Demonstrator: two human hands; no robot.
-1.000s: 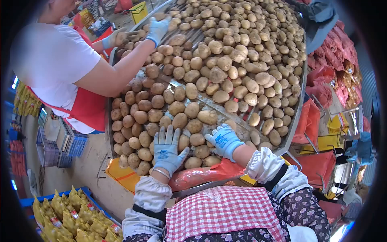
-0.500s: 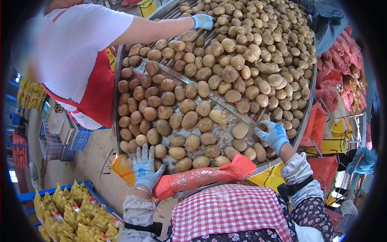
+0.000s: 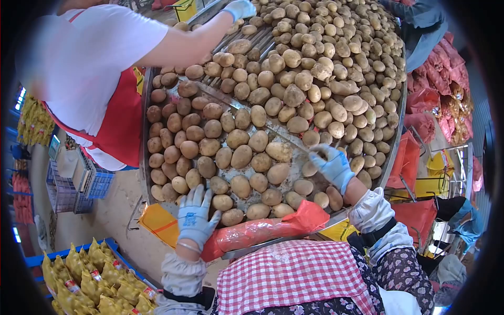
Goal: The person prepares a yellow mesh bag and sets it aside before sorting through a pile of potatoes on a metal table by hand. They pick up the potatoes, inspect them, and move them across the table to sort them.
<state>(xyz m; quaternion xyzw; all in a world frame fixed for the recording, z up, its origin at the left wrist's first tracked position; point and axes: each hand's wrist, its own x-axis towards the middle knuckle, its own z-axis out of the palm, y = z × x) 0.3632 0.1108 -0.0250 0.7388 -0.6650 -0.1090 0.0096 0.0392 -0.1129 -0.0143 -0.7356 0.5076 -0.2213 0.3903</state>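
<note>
My left hand (image 3: 195,216), in a pale blue glove, lies with fingers spread at the near left edge of the metal sorting table (image 3: 239,103). Its fingertips are against potatoes there. Over the right part of the lower area is my right hand (image 3: 335,169), gloved alike, fingers bent but apart. Its fingertips are at the edge of a potato (image 3: 308,169); the palm side is hidden. Loose potatoes (image 3: 241,156) lie in front of both hands. Between my wrists, a rolled red plastic bag (image 3: 252,234) runs along the near rim.
A dense heap of potatoes (image 3: 357,68) covers the far right. At left stands a co-worker in a red apron (image 3: 122,118), one gloved hand (image 3: 240,9) over the far slats. Yellow net bags (image 3: 100,278) fill a crate at lower left. Red sacks (image 3: 441,73) stack at right.
My right hand has moved left and up, and a pale potato lies farther left. My left hand stays near the edge. The co-worker's hand has lifted back up and left.
</note>
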